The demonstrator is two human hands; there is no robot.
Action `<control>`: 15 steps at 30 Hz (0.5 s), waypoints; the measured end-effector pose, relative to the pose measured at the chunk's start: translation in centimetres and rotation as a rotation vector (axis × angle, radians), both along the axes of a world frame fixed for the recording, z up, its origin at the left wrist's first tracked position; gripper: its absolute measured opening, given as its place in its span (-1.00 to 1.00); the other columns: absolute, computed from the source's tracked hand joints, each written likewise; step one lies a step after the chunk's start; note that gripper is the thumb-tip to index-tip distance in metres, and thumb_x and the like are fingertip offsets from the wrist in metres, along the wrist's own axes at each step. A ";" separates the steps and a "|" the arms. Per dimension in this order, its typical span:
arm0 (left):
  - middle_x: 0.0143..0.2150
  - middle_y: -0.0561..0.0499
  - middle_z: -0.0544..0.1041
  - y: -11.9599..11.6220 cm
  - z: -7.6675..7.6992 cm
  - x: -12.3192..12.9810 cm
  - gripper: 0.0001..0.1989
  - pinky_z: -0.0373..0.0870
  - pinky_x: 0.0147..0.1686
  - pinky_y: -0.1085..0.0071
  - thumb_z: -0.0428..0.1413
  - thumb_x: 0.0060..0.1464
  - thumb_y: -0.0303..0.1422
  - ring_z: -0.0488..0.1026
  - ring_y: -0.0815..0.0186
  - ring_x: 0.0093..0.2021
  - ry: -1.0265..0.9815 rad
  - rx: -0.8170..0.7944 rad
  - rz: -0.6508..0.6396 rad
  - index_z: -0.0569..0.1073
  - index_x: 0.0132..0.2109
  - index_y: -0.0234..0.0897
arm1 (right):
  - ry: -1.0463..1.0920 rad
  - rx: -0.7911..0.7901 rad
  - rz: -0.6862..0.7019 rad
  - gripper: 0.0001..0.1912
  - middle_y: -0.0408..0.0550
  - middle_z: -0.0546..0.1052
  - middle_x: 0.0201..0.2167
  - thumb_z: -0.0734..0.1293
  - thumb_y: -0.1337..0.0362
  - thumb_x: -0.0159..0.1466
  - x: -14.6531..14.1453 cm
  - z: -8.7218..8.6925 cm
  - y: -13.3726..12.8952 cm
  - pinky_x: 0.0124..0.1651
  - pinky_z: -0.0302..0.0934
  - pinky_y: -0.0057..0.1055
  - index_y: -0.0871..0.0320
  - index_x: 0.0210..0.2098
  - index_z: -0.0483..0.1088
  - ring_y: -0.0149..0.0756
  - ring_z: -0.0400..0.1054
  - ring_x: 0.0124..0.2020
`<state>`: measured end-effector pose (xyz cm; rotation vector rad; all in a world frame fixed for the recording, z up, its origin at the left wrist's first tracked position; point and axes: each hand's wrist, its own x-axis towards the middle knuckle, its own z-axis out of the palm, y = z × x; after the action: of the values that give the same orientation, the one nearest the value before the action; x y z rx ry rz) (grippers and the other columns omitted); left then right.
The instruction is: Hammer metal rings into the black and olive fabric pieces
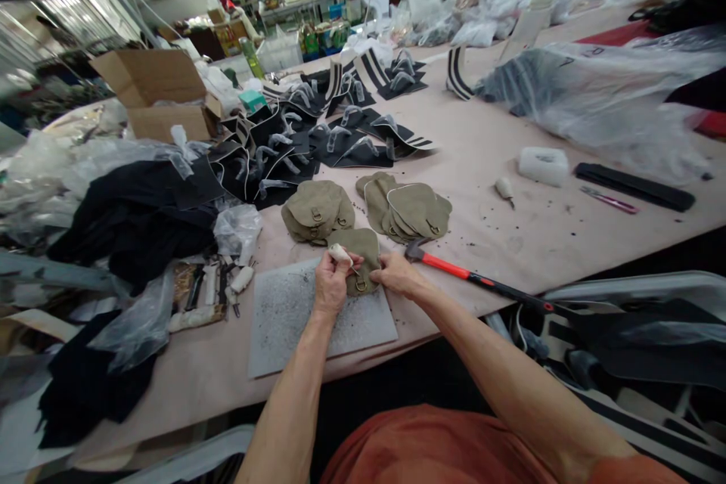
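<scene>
My left hand [332, 283] is closed around an awl [340, 252] with a white wrapped handle. Its tip is too small to make out against the olive fabric flap [363, 246] just beside it. That flap carries a small metal D-ring near its lower edge. My right hand [398, 274] pinches the flap's right edge. Under both hands lies a grey, speckled board [286, 310]. Just beyond are two piles of similar flaps, the left pile [318, 212] and the right pile [417, 210], with metal rings showing.
A hammer [470, 276] with a red and black handle lies to the right. Farther right are another awl [504, 189], a white block [543, 166] and tweezers [609, 200]. Black striped pieces [340, 144], a cardboard box [162, 94] and plastic bags cover the back. Tools [212, 287] sit left.
</scene>
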<state>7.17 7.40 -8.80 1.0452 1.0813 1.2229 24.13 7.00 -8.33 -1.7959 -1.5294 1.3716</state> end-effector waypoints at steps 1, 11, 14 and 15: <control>-0.28 -0.02 0.60 0.0 0.0 0.0 -0.49 0.60 -0.15 0.22 0.29 0.00 0.03 0.63 0.17 -0.23 -0.002 -0.004 -0.004 0.37 -0.12 -0.26 | -0.001 0.003 0.000 -0.90 -0.23 0.35 -0.59 0.34 0.33 0.03 0.0 -0.1 0.0 -0.46 0.00 -0.51 0.22 -0.45 0.47 -0.43 0.23 -0.50; -0.25 -0.09 0.63 -0.9 0.5 0.4 -0.78 0.51 -0.15 0.29 0.16 0.19 -0.18 0.58 0.21 -0.25 0.356 0.241 -0.011 0.44 -0.18 -0.24 | -0.241 0.083 0.004 -0.83 -0.08 0.47 -0.43 0.36 0.19 0.18 0.1 2.2 -1.2 -0.33 0.08 -0.42 0.19 -0.33 0.44 -0.29 0.32 -0.37; -0.22 -0.08 0.65 -1.3 0.7 0.4 -0.82 0.48 -0.14 0.31 0.16 0.16 -0.28 0.58 0.20 -0.21 0.450 0.339 -0.053 0.45 -0.10 -0.21 | -0.578 0.269 -0.023 -0.77 0.08 0.52 -0.24 0.28 0.14 0.31 1.7 3.8 -2.9 -0.20 0.13 -0.35 0.19 -0.20 0.42 -0.18 0.38 -0.23; -0.23 -0.07 0.65 -1.3 0.8 0.3 -0.83 0.48 -0.14 0.31 0.16 0.16 -0.28 0.58 0.20 -0.21 0.441 0.343 -0.070 0.45 -0.10 -0.20 | -0.683 0.323 -0.031 -0.77 0.13 0.51 -0.16 0.26 0.17 0.33 2.6 4.1 -3.6 -0.15 0.14 -0.33 0.19 -0.16 0.41 -0.14 0.38 -0.16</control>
<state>7.47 6.14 -8.02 1.6601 1.1750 1.1738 26.78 3.42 -4.27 -2.1622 -1.8916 0.4474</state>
